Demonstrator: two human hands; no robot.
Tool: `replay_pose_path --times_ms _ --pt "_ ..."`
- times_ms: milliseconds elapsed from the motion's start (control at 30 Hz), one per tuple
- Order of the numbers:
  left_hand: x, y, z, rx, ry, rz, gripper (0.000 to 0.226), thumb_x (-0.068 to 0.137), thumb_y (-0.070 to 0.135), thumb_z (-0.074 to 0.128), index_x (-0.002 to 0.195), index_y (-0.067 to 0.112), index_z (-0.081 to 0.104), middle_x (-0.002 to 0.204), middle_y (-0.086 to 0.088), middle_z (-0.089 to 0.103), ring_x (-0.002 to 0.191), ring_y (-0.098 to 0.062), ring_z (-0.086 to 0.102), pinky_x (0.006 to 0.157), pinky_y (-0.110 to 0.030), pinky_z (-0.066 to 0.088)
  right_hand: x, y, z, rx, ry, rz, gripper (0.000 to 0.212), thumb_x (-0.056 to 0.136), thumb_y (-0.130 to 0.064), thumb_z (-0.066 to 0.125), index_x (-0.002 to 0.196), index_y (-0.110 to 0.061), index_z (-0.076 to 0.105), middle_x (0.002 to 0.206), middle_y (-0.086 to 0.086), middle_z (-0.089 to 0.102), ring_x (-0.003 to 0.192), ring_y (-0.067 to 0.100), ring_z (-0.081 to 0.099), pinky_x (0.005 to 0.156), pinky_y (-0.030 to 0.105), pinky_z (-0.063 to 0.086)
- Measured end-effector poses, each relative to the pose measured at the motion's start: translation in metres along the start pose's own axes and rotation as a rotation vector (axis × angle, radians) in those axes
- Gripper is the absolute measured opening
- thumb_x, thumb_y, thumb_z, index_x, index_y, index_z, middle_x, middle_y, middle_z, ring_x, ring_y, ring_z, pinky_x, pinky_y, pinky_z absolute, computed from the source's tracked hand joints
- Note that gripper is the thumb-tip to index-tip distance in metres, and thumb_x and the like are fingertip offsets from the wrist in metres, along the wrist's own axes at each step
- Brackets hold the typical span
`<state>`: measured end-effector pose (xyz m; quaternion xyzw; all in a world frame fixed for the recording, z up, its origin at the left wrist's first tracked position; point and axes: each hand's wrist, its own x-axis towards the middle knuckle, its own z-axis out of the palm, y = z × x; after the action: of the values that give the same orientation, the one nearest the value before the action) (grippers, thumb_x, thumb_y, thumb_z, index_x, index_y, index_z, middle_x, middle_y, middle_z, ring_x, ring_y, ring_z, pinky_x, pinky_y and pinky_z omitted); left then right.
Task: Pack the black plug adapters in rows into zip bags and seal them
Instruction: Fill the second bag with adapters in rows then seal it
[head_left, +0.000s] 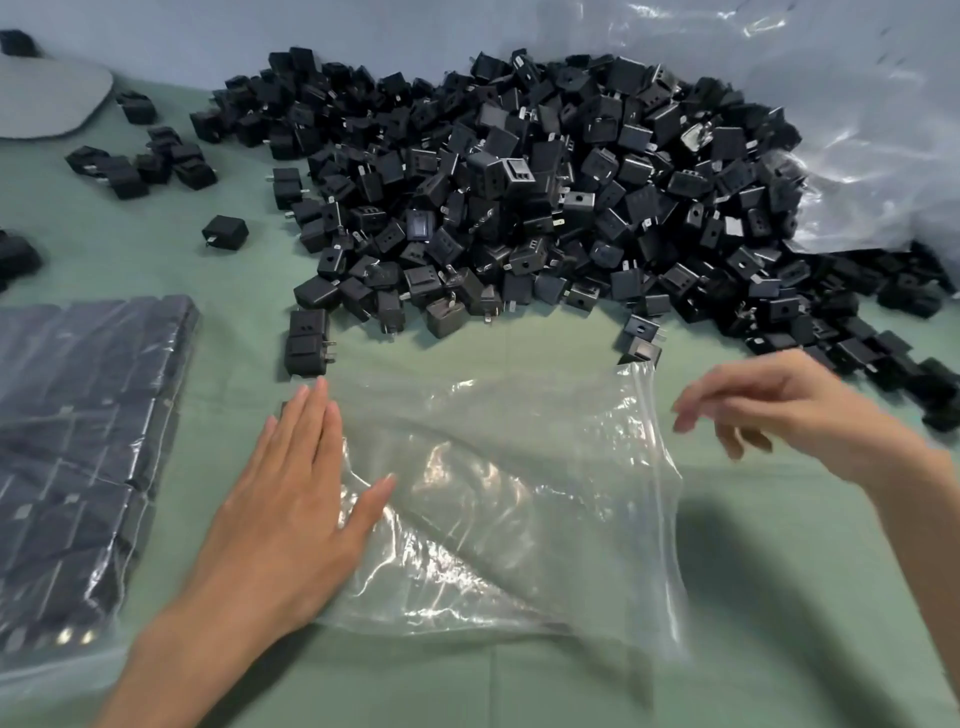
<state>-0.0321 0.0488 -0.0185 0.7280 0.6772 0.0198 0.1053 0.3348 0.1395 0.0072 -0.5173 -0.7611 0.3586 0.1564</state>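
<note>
An empty clear zip bag (509, 519) lies crumpled on the green bench (571, 691). The left hand (283, 499) rests flat on its left edge with straight, spread fingers (311, 415). The right hand (789, 410) hovers just beside the bag's raised right edge, its fingers loosely curled and holding nothing. Just beyond the bag spreads a big heap of black plug adapters (519, 182), and to the left lies a filled bag (78, 441) with adapters packed in rows.
</note>
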Motion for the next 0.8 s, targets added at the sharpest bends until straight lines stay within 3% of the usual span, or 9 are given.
replay_pose_path --times_ms 67,200,300,400,433,500,600,700,800 --pt "0.000 0.000 -0.001 -0.003 -0.024 -0.005 0.090 0.068 0.072 -0.023 0.138 0.016 -0.036 0.142 0.004 -0.050 0.128 -0.002 -0.047 0.104 -0.020 -0.032 0.004 0.013 -0.026 -0.014 0.427 0.004 0.022 0.089 -0.021 0.063 0.096 -0.041 0.068 0.095 0.004 0.065 0.074 0.019 0.064 0.060 0.017 0.047" --pt "0.000 0.000 -0.001 -0.005 -0.052 -0.006 0.092 0.067 0.073 -0.023 0.139 0.016 -0.036 0.141 0.005 -0.051 0.128 -0.001 -0.047 0.106 -0.021 -0.029 0.049 0.004 0.029 -0.609 0.339 0.139 0.029 0.089 -0.026 0.060 0.118 -0.024 0.060 0.118 0.007 0.049 0.095 0.027 0.057 0.076 0.034 0.045" --pt "-0.001 0.000 -0.001 -0.012 -0.053 -0.003 0.087 0.074 0.074 -0.020 0.138 0.017 -0.036 0.144 0.004 -0.049 0.129 -0.001 -0.046 0.105 -0.020 -0.030 0.049 -0.004 0.035 -0.570 0.526 0.167 0.018 0.093 -0.014 0.042 0.106 -0.006 0.052 0.100 0.017 0.058 0.082 0.032 0.052 0.067 0.038 0.039" --pt "0.000 -0.001 -0.001 -0.013 -0.048 0.002 0.088 0.074 0.075 -0.020 0.139 0.017 -0.035 0.144 0.004 -0.048 0.129 -0.001 -0.046 0.106 -0.021 -0.030 0.003 -0.002 0.023 -0.305 0.704 0.150 0.015 0.091 -0.023 0.063 0.097 -0.010 0.060 0.079 0.016 0.068 0.064 0.032 0.061 0.063 0.037 0.048" --pt "0.001 -0.002 0.000 -0.009 -0.042 0.005 0.090 0.072 0.074 -0.021 0.139 0.017 -0.035 0.143 0.005 -0.049 0.129 -0.001 -0.047 0.105 -0.021 -0.030 -0.020 -0.004 0.018 -0.186 0.667 0.099 0.012 0.088 -0.030 0.066 0.090 -0.019 0.064 0.071 0.008 0.068 0.056 0.026 0.061 0.057 0.029 0.049" --pt "0.000 -0.002 0.002 -0.010 -0.034 0.007 0.089 0.077 0.075 -0.018 0.140 0.016 -0.035 0.143 0.005 -0.050 0.129 -0.002 -0.047 0.106 -0.022 -0.030 -0.055 -0.019 0.014 0.123 0.319 -0.037 0.023 0.083 -0.049 0.067 0.094 -0.029 0.071 0.070 0.000 0.067 0.049 0.011 0.055 0.048 0.016 0.044" --pt "-0.002 -0.003 0.002 -0.032 -0.041 0.018 0.087 0.080 0.071 -0.007 0.142 0.016 -0.033 0.145 0.005 -0.048 0.130 -0.001 -0.045 0.111 -0.024 -0.024 -0.054 -0.035 0.029 0.285 -0.246 -0.183 0.048 0.090 -0.046 0.061 0.134 -0.030 0.054 0.109 -0.003 0.065 0.084 0.015 0.067 0.069 0.021 0.054" --pt "-0.003 -0.005 0.004 -0.034 -0.036 0.037 0.086 0.080 0.072 -0.006 0.140 0.017 -0.035 0.143 0.006 -0.049 0.130 -0.001 -0.045 0.111 -0.025 -0.023 -0.018 -0.054 0.061 0.349 -0.360 -0.218 0.062 0.093 -0.027 0.056 0.147 -0.034 0.026 0.134 -0.002 0.054 0.119 0.016 0.058 0.099 0.026 0.047" --pt "-0.005 -0.006 0.005 -0.040 -0.032 0.061 0.086 0.079 0.077 -0.013 0.139 0.020 -0.037 0.143 0.007 -0.050 0.131 -0.002 -0.044 0.112 -0.026 -0.021 0.029 -0.067 0.096 0.134 -0.297 -0.267 0.060 0.094 -0.007 0.052 0.144 -0.020 0.021 0.139 0.011 0.049 0.127 0.021 0.052 0.106 0.039 0.043"
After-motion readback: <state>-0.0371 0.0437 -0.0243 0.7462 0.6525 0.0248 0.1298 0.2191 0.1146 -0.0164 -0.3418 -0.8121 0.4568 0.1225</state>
